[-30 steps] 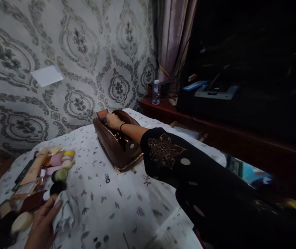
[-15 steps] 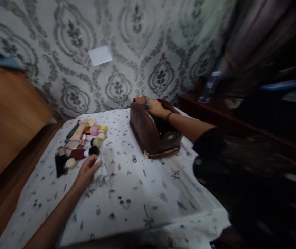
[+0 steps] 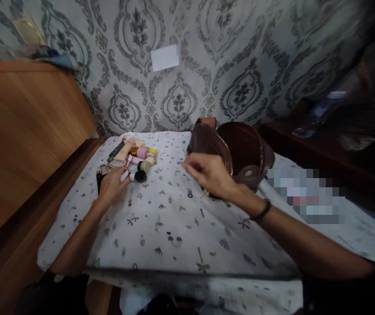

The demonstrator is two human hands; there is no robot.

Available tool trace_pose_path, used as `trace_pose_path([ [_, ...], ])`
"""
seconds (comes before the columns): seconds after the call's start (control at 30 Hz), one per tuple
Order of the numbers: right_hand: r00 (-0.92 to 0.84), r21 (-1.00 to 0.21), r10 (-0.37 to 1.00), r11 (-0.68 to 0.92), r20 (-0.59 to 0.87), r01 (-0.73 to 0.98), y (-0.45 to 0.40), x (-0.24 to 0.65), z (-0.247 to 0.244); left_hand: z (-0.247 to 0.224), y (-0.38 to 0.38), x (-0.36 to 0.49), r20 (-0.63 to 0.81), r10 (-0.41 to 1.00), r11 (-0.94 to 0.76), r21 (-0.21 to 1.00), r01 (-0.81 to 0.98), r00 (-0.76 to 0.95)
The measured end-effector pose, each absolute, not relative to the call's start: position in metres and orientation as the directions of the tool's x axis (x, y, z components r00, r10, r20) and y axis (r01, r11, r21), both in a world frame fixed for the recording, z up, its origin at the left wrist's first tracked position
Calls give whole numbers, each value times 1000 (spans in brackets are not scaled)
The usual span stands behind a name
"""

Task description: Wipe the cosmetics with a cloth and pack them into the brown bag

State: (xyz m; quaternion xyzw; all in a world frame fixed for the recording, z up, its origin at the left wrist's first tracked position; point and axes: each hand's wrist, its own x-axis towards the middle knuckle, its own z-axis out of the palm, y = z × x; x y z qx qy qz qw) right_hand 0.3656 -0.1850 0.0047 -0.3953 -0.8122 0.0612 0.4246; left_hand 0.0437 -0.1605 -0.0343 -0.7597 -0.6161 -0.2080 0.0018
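My left hand [image 3: 112, 184] is over the near edge of a group of cosmetics, its fingers bent round something whitish at the tips that I cannot make out. Close by lie a black-lidded jar [image 3: 140, 176], a green jar [image 3: 145, 166], a pink bottle [image 3: 142, 152] and a peach tube [image 3: 124, 149]. My right hand [image 3: 208, 174] hovers in front of a brown leather bag [image 3: 207, 142], fingers curled together; whatever they may hold is hidden. The bag stands unzipped, its dark inside showing.
A cloth with small printed figures [image 3: 174, 218] covers the surface. Wooden furniture [image 3: 33, 144] stands at the left. On a dark ledge at the right is a clear bottle [image 3: 318, 114]. A white card [image 3: 165, 57] is on the patterned wall behind.
My right hand has come out of the bag and moved to its front. My left hand has shifted onto the cosmetics; the white tissue it held is no longer plainly visible. The view has turned right.
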Motion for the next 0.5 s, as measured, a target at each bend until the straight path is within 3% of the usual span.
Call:
trace_pose_path([
  [0.1,-452,-510,726,687,518,518,-191,337,-33,-25,-149,29,125,964,-234,-28,972,236],
  [0.17,-465,-568,768,639,441,518,-189,318,-51,-23,-142,27,25,963,-264,-102,959,268],
  [0.5,-342,-887,912,338,226,314,-169,262,-88,-27,-124,28,-57,958,-286,-84,955,282],
])
